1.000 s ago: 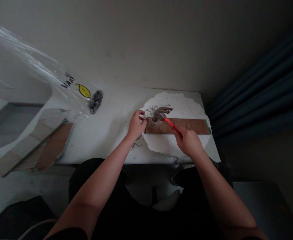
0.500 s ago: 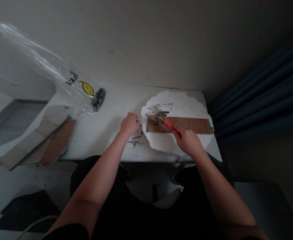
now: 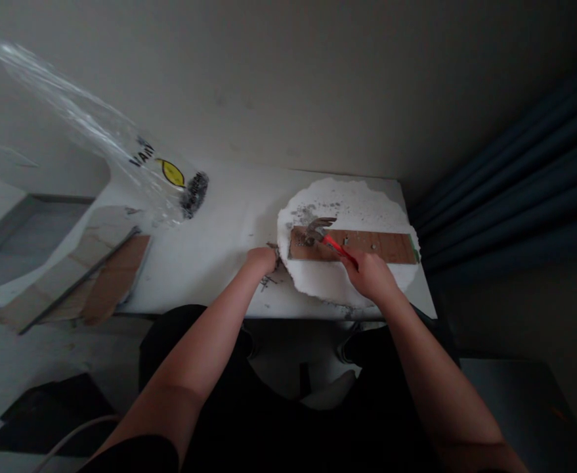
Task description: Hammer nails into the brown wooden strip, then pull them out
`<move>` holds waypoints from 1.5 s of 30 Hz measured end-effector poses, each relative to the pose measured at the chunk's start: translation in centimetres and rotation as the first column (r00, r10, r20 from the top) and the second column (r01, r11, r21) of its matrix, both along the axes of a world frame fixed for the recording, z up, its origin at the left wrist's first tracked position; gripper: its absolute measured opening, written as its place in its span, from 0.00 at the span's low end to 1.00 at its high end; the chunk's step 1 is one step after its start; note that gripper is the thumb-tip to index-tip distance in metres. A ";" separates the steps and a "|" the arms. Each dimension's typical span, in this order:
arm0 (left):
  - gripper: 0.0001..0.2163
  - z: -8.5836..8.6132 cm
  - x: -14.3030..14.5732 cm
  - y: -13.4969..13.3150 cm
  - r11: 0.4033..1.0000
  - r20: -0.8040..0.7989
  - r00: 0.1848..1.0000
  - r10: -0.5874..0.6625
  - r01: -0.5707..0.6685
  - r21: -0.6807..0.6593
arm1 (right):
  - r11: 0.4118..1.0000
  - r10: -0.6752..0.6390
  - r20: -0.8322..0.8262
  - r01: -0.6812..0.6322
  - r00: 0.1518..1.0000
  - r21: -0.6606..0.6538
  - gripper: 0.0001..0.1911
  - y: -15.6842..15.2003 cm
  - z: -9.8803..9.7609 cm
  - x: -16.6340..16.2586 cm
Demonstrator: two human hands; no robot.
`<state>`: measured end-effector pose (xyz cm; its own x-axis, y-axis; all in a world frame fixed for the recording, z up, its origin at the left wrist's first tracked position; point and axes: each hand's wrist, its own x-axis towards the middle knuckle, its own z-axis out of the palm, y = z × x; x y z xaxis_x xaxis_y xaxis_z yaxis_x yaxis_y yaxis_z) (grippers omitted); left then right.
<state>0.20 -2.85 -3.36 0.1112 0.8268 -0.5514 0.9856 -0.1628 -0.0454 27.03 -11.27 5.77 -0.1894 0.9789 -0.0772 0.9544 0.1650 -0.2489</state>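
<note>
My right hand is closed round the red handle of a claw hammer. The hammer's metal head is over the left end of a brown wooden board, which lies on a ragged-edged white slab. Small light-coloured bits are on the board. Just left of the slab, my left hand is lowered at a small pile of loose nails. Its fingers are mostly hidden, so whether it grips any nails is not visible.
A clear plastic bag with a yellow print and a dark patch is at the table's left. Wooden panels lie at the left edge of the white table. Dark blue curtains hang on the right, and a wall stands behind.
My left hand has come down and nearer to me, from above the slab's left edge onto the nails. My right hand and the hammer have barely shifted.
</note>
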 end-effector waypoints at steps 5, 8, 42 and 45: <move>0.18 0.0 0.1 -0.1 1.000 0.016 1.000 -0.014 0.013 0.020 | 1.000 0.004 -0.009 -0.004 1.000 0.007 0.21 -0.1 0.0 0.1; 0.19 0.0 0.3 -0.3 0.999 0.041 0.999 -0.031 0.030 0.029 | 1.000 0.009 -0.020 -0.009 1.000 0.009 0.21 -0.1 0.1 0.1; 0.06 2.2 4.0 -0.2 0.899 0.896 0.393 -0.206 -0.285 0.331 | 0.993 -0.116 0.106 0.116 0.988 0.006 0.23 0.3 1.6 1.4; 0.07 2.3 4.0 -0.3 0.903 0.892 0.407 -0.195 -0.281 0.326 | 0.994 -0.113 0.105 0.113 0.988 0.010 0.22 0.2 1.6 1.4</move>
<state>4.23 -3.13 -1.02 0.2920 0.9360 0.1963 0.4864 -0.3221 0.8122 28.48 -11.06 7.39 -0.0686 0.9939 -0.0866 0.9878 0.0555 -0.1458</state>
